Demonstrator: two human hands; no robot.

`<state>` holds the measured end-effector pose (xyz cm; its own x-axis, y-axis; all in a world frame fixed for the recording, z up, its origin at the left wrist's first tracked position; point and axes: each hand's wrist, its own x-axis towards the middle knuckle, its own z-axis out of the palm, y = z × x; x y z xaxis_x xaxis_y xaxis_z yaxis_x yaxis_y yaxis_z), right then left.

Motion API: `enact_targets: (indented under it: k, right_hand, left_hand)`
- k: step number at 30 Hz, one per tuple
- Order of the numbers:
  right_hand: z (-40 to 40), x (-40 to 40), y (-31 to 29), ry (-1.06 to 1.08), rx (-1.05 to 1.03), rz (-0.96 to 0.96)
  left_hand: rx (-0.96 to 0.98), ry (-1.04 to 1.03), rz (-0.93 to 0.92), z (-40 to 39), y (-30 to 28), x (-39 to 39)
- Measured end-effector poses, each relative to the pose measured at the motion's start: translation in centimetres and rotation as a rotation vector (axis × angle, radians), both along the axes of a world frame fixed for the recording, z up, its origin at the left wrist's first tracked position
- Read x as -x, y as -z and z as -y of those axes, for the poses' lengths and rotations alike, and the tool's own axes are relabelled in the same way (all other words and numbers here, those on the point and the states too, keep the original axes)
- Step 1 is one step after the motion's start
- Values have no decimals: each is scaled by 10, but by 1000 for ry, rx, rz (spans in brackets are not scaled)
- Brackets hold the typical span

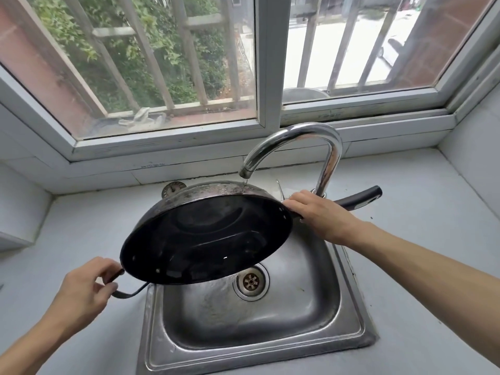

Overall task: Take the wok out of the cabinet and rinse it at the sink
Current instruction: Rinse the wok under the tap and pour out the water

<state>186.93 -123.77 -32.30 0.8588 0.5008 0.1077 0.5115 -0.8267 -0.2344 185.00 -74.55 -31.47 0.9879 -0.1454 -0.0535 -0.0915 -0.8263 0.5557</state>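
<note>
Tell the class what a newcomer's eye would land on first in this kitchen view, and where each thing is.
First comes the black wok, tilted on edge above the steel sink, its inside facing the camera. The left hand grips its small loop handle and the right hand grips the long handle. Behind it, the curved chrome tap runs a thin stream onto the wok's upper rim, below the barred window.

Black wok tilted over steel sink, under running faucet.

— What was seen behind the counter?
— A barred window, with a crumpled rag laid on its outer ledge.
— And beyond?
— Green foliage at left.
</note>
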Motion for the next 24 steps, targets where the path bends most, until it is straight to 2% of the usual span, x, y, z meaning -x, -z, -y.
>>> enact_targets:
  k: [12, 24]
  right_hand:
    - [5, -3, 2, -8, -14, -20]
    - [50, 62, 21, 185, -135, -31]
  left_hand:
    - [11, -23, 2, 0, -3, 3]
    - [-83, 229, 52, 42, -3, -42]
